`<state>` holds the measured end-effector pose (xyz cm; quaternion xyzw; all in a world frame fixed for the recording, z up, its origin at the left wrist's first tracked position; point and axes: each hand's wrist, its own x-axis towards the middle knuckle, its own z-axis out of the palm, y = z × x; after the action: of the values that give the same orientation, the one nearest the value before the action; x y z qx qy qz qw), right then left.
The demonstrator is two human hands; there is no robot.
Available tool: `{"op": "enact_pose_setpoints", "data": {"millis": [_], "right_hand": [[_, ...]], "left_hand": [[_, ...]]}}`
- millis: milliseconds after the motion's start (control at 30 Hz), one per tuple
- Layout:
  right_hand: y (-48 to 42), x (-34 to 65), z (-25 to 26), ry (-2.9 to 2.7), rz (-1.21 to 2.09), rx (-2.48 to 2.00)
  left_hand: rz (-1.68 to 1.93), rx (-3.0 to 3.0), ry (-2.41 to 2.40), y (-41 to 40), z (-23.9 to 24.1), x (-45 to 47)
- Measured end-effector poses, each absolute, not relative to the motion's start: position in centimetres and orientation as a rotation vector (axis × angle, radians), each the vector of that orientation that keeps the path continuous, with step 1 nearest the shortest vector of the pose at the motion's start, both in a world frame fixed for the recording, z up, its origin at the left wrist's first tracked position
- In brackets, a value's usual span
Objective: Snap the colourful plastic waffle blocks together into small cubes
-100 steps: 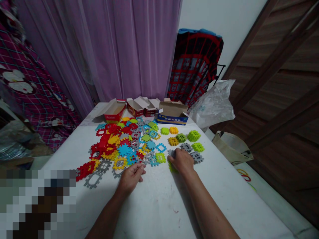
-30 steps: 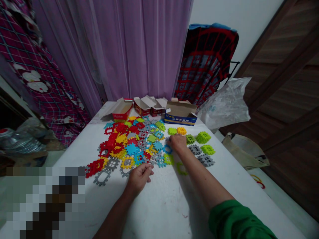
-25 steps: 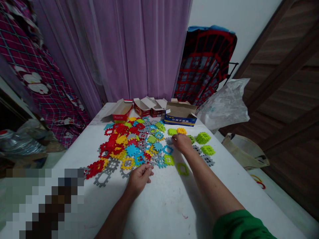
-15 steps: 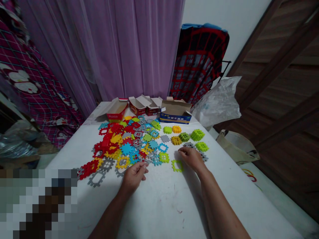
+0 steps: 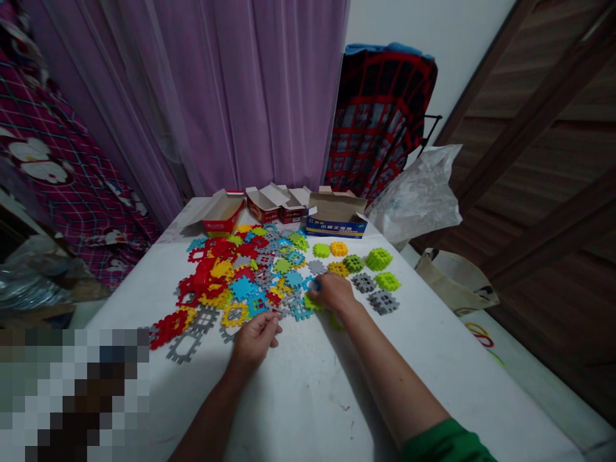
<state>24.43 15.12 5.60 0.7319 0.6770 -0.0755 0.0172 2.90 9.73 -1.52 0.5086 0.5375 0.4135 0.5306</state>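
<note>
While the two hands are well apart over the white table, the right hand reaches forward with its fingertips lowered at a blue tile and a lime tile; whether the fingers have closed on either cannot be told. Beneath its wrist lies a lime frame tile, partly covered. The left hand, fingers loosely curled and thumb near the forefinger, rests at the near edge of a mixed heap of toothed tiles; it cannot be told whether anything is pinched there. A green sleeve covers the upper part of the right arm.

Left of the right hand, the heap spreads in red, yellow, blue, grey and lime. Just beyond that hand lies a single grey tile. To its right, tiles are set out by colour, among them a lime stack, a dark green stack and a grey stack.

Along the far edge stand open cartons, including a red box and a blue box. Behind them hangs a purple curtain; at right, a clear plastic bag.
</note>
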Motion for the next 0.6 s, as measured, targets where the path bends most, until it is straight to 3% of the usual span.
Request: {"op": "enact_pose_setpoints", "data": {"millis": [333, 600], "right_hand": [[15.0, 23.5, 7.0, 2.103, -0.207, 2.125], [13.4, 26.9, 4.0, 1.994, -0.397, 2.675]], "left_hand": [[0.923, 1.216, 1.260, 9.5, 0.5, 2.9], [0.924, 1.214, 1.275, 9.4, 0.3, 2.9]]}}
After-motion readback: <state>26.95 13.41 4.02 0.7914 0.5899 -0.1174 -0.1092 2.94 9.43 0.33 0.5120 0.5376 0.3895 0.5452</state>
